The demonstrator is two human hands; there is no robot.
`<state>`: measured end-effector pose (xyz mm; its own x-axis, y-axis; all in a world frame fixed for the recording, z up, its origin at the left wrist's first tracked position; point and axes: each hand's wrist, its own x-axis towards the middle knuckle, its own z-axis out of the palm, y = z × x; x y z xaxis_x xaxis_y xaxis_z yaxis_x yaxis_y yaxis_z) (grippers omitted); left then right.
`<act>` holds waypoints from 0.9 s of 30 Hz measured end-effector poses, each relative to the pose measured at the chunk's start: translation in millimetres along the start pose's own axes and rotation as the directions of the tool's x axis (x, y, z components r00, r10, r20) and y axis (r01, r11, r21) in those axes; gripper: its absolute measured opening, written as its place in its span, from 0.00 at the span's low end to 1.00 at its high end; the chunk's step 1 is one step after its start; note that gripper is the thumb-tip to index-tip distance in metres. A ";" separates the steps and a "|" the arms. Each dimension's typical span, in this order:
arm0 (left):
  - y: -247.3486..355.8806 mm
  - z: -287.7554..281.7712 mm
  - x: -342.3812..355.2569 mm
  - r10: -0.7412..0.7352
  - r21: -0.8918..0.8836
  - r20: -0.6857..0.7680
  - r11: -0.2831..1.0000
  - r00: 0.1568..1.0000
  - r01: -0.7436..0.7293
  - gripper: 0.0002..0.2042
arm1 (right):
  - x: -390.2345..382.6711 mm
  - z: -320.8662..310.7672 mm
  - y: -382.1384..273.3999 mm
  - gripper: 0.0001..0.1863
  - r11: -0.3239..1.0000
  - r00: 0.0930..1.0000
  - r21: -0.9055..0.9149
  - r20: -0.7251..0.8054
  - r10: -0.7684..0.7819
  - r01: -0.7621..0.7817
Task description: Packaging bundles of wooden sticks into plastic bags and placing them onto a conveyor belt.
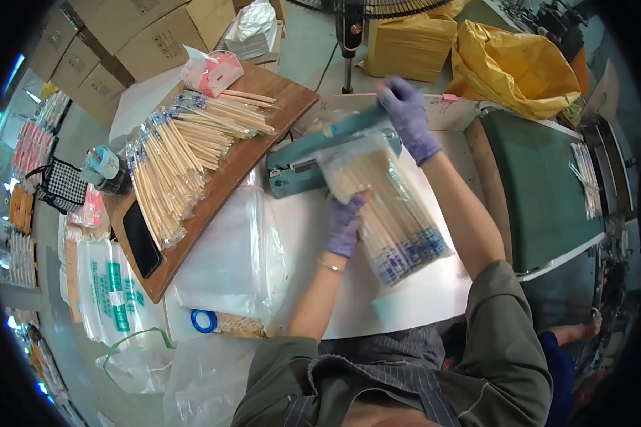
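My left hand (347, 220), in a purple glove, grips a clear bag of wrapped chopsticks (402, 231), held tilted over the white worktop. The bag's top end lies at a teal bag sealer (290, 183). My right hand (409, 121), also gloved in purple, is closed on the right end of the sealer's long upper arm. Its fingertips are slightly blurred. On a brown board (246, 156) at the left lie many individually wrapped chopsticks (171, 167), fanned out. A stack of clear plastic bags (221, 260) lies beside the board.
A phone (141, 238), cup (103, 164) and pink box (211, 75) lie at the left. Cartons (146, 46) stand behind. A fan (349, 35) and yellow sacks (509, 71) are at the back. A green conveyor (530, 185) runs at right, with a co-worker's arm (577, 333) below.
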<state>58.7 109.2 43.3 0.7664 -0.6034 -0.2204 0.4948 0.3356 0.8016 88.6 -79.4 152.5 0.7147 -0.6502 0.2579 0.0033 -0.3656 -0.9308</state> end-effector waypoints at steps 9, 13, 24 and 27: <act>-4.0 -44.1 -31.5 0.092 0.121 -0.052 0.989 0.994 -0.085 0.33 | -19.3 6.9 85.3 0.06 0.870 0.967 0.478 -0.143 0.212 -0.121; -21.0 -58.6 -45.4 0.173 0.118 -0.038 0.979 0.984 -0.168 0.39 | -16.8 4.7 89.2 0.06 0.844 0.962 0.529 -0.171 0.212 -0.092; -27.1 -65.4 -50.6 -0.237 0.123 -0.019 0.964 0.971 0.237 0.31 | -81.6 26.4 34.4 0.17 0.935 0.990 0.356 0.122 -0.063 0.016; 30.0 -55.3 -92.9 0.264 0.178 -0.083 0.953 0.961 -0.247 0.32 | -180.5 9.5 23.5 0.28 0.817 0.763 0.262 0.575 0.296 -0.514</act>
<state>24.9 215.4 57.1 0.9012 -0.4309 -0.0462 0.2095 0.3399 0.9168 -33.6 35.8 81.6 0.9482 -0.2213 -0.2278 -0.1818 0.2100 -0.9606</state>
